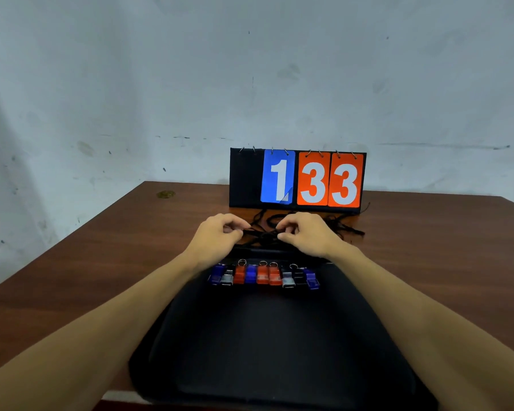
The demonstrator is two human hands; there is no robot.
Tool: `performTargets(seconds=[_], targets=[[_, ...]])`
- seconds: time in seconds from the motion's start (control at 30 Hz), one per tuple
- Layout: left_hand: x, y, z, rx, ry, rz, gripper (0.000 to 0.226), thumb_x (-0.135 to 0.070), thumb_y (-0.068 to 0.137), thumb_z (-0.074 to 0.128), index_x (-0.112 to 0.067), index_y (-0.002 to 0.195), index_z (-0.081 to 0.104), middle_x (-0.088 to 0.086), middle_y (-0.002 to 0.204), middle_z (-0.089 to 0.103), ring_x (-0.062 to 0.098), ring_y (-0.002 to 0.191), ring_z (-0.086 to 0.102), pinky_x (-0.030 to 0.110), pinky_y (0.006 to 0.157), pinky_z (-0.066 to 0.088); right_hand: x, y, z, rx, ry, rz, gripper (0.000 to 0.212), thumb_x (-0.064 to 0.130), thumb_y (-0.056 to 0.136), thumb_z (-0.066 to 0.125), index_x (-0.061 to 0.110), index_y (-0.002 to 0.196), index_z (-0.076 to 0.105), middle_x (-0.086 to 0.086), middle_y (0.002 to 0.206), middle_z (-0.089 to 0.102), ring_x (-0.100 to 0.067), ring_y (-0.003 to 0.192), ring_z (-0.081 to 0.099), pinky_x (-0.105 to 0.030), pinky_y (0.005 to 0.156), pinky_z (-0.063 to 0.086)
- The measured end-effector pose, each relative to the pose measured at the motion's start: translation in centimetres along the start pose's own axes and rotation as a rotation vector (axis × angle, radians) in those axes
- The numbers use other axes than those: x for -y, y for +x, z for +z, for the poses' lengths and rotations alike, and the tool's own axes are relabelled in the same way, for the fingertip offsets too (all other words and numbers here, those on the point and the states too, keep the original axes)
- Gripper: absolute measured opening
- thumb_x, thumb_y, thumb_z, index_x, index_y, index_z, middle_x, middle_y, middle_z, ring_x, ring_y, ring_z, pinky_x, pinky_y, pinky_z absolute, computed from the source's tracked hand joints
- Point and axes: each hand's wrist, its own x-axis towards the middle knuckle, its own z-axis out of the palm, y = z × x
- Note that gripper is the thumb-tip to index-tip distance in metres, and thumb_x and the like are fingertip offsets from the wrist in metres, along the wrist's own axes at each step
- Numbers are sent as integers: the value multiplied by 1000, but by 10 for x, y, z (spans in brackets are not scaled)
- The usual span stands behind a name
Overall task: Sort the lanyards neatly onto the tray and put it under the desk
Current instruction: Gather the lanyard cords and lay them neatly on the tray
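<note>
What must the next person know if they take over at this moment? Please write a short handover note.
Hands: the left hand and the right hand each pinch the black cords just beyond the far edge of the tray.
Things: the coloured tags lie in one row on the far part of the tray. The cords lie loose on the desk, in front of the scoreboard.
Done: tags lined up.
Left: lay the cords neatly on the tray, then put it under the desk.

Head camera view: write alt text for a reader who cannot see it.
The left hand and right hand pinch tangled black lanyards beyond a black tray on a brown desk. Coloured tags lie in a row on the tray; a scoreboard behind reads 133.
</note>
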Motion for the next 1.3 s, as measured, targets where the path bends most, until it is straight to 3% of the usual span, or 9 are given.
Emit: performTargets(seconds=[0.13,0.3,0.5,0.63,0.7,0.83,0.93,1.13,1.3], targets=[[-3,12,-2,-3,-190,-40,24,-7,91,55,-23,102,69,-1,104,67,11,101,62,28,88,52,3,24,12,66,-105,-43,27,28,87,67,15,111,67,6,93,51,-7,84,50,-14,68,37],[-8,14,-5,-20,-197,-21,25,-7,90,55,-24,101,68,-2,102,66,8,102,60,23,91,47,4,27,8,9,-133,-81,9,27,87,67,19,87,68,5,95,56,-8,88,53,-17,73,41],[-28,6,-16,-38,-170,3,24,-9,92,53,-25,101,68,-3,99,65,9,93,60,19,77,46,27,17,-40,-355,279,52,8,21,94,58,14,91,59,0,91,65,-7,65,63,-10,58,43],[-49,-3,-28,-69,-161,19,23,-8,91,52,-22,101,68,1,99,66,18,97,63,29,87,49,48,9,-78,-672,562,62,13,18,94,55,21,81,53,-6,84,69,-13,68,69,-29,70,53],[-57,-8,-32,-61,-153,14,22,-9,92,51,-23,101,66,3,98,66,22,97,64,32,88,50,53,3,-82,-636,569,89,12,18,93,56,20,82,55,-5,85,70,-15,75,70,-37,80,56],[-73,-15,-33,-34,-128,21,21,-11,93,50,-23,105,62,3,100,65,23,97,64,26,83,50,67,-15,-93,-697,627,45,8,15,94,56,14,86,58,-2,84,69,-11,79,69,-25,79,55],[-91,-16,-32,-25,-125,42,23,-14,92,52,-24,111,60,0,103,63,20,99,62,27,85,48,80,-26,-114,-694,665,-6,12,16,94,56,19,82,57,-2,87,68,-20,88,68,-33,83,55],[-144,-10,-25,15,-115,203,53,-39,90,60,-25,139,44,-7,126,51,11,109,54,18,84,44,104,-46,-143,-669,795,-154,6,13,94,57,8,91,59,-7,85,69,-20,84,70,-28,78,58],[-177,-8,-14,22,3,258,40,-37,90,60,-17,125,57,0,114,61,15,99,59,26,89,47,106,-57,-155,-693,870,-159,8,13,92,61,5,94,62,-9,86,71,-20,84,72,-28,77,58]])
